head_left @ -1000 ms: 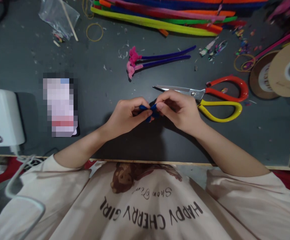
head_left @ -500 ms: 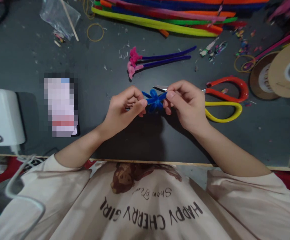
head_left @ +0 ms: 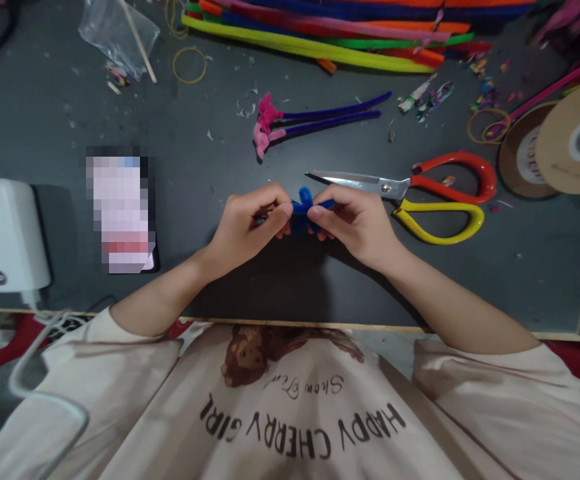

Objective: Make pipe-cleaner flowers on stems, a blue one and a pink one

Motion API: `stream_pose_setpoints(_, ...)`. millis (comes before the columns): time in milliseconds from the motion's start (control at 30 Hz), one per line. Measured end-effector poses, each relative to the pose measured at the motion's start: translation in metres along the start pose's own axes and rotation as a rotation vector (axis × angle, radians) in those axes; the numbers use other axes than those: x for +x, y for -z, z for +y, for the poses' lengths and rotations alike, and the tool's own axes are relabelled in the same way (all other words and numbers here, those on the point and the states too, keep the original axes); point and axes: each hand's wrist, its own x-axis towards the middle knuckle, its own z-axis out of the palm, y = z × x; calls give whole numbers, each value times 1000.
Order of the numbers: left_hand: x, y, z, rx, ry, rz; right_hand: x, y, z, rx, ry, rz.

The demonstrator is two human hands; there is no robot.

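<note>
A small blue fuzzy piece [head_left: 305, 196] with looped parts is held between my two hands above the dark table. My left hand [head_left: 255, 223] pinches its left side between thumb and fingers. On its right side, my right hand [head_left: 355, 223] grips it, the thumb close to the middle of the piece. The fingers partly cover its lower loops. Just beyond my right hand lie scissors [head_left: 387, 187] with one red and one yellow handle, blades pointing left. Two purple stems [head_left: 335, 121] with pink fuzzy ends rest farther back.
Long coloured fuzzy sticks [head_left: 310, 48] lie along the back. Ribbon spools [head_left: 563, 147] are at the right, beside rubber bands and scraps. At the left are a phone [head_left: 125, 213], a white device [head_left: 7, 233] with a cable, and a plastic bag [head_left: 115, 37].
My right hand has moved left and slightly down, closer to my left hand, gripping the blue piece nearer its middle. More of the scissors' blades now shows.
</note>
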Motion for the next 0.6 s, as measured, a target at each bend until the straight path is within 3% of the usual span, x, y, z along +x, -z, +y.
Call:
stream_pose_setpoints(300, 1, 1, 0, 168, -88, -107, -1, 0, -1, -3, 23, 63)
stream_pose_setpoints(600, -2, -2, 2, 151, -12, -20, 4, 1, 6, 146, -53, 55)
